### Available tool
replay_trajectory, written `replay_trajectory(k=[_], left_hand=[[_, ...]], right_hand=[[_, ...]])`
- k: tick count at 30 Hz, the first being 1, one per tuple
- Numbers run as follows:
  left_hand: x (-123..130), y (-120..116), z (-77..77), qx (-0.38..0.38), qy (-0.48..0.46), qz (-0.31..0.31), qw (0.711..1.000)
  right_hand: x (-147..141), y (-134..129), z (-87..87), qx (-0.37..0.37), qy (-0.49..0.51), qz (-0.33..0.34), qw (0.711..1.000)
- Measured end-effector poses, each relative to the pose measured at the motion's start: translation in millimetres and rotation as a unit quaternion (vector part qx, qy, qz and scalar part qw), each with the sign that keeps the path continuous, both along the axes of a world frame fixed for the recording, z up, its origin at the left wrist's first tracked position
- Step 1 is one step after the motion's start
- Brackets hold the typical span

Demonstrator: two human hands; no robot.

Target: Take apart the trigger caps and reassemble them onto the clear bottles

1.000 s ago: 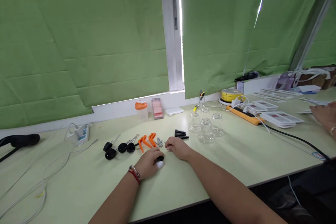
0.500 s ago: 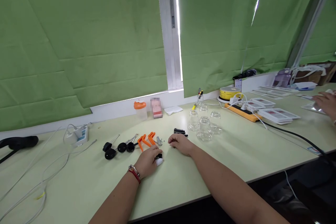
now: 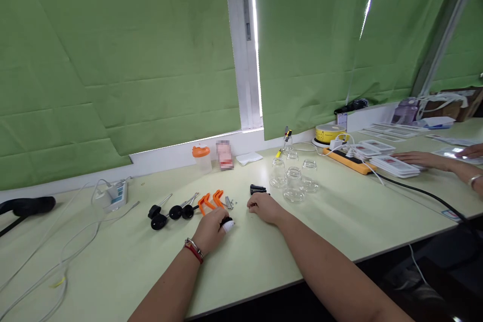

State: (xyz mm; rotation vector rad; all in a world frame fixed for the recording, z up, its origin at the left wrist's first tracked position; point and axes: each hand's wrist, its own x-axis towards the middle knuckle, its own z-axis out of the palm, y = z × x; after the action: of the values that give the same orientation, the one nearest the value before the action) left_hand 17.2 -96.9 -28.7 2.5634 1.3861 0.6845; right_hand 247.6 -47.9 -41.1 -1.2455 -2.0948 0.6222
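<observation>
My left hand point(image 3: 210, 229) is closed around a small black part point(image 3: 226, 221), with something white at its thumb side. Orange handles point(image 3: 211, 200) lie just beyond it, next to several metal screws point(image 3: 229, 202). To the left are rods with round black knobs point(image 3: 176, 212). My right hand point(image 3: 264, 207) rests low over the table, fingers curled together; whatever they may hold is hidden. Right behind it sit ribbed black pieces point(image 3: 257, 189). A tiny speck-like piece point(image 3: 252, 218) lies below its fingertips. Several clear glass jars point(image 3: 293, 186) stand to its right.
A shaker cup with an orange lid point(image 3: 202, 158) stands by the wall. Left are a white power strip point(image 3: 115, 195) and loose cables. Right are an orange power strip point(image 3: 349, 162), a yellow spool point(image 3: 329, 134), stacked cards point(image 3: 394, 166) and another person's hands point(image 3: 422, 159).
My right hand has shifted slightly right and down, toward me. My left hand has turned the black part a little. The other person's hand has reached onto the stacked cards.
</observation>
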Motion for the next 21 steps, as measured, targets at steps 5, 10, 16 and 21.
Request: replay_trajectory(k=[5, 10, 16, 21], left_hand=[[-1.7, 1.8, 0.8, -0.037, -0.083, 0.024, 0.996], [0.5, 1.1, 2.7, -0.106, -0.178, 0.027, 0.978], [4.7, -0.6, 3.4, -0.176, -0.266, 0.021, 0.947], [5.7, -1.3, 1.8, -0.206, -0.296, 0.013, 0.932]], right_hand=[[2.5, -2.8, 5.4, 0.017, 0.004, 0.018, 1.000], [1.4, -6.8, 10.8, 0.007, -0.024, 0.086, 0.996], [-4.8, -3.5, 4.9, 0.039, -0.064, 0.132, 0.988], [-7.2, -0.5, -0.3, 0.052, -0.045, 0.132, 0.989]])
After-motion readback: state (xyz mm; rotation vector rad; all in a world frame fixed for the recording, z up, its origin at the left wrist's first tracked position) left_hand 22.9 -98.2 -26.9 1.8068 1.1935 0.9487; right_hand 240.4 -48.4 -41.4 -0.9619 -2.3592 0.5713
